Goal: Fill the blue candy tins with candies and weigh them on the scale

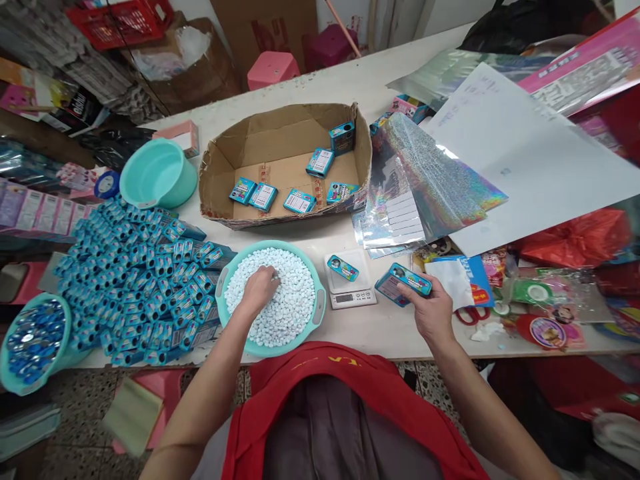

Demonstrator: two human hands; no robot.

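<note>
My left hand (260, 288) reaches into a mint-green basin (321, 308) filled with small white candies (293, 303). Its fingers are curled down among the candies and their tips are partly hidden. In my right hand (435, 312) is a small blue printed box (400, 285), gripped at its right end and held above the table. Between my hands sits a white digital scale (356, 298), with another small blue packet (343, 268) lying on its plate. Left of the basin, a large pile of blue boxes (145, 280) stands with round dark openings showing on many of them.
Behind the basin stands an open cardboard box (240, 147) with several blue boxes inside. A mint-green tub (159, 172) is at the back left, and a tub of shiny blue pieces (37, 343) at the left edge. Holographic sheets (435, 177) and red scissors (470, 315) lie right.
</note>
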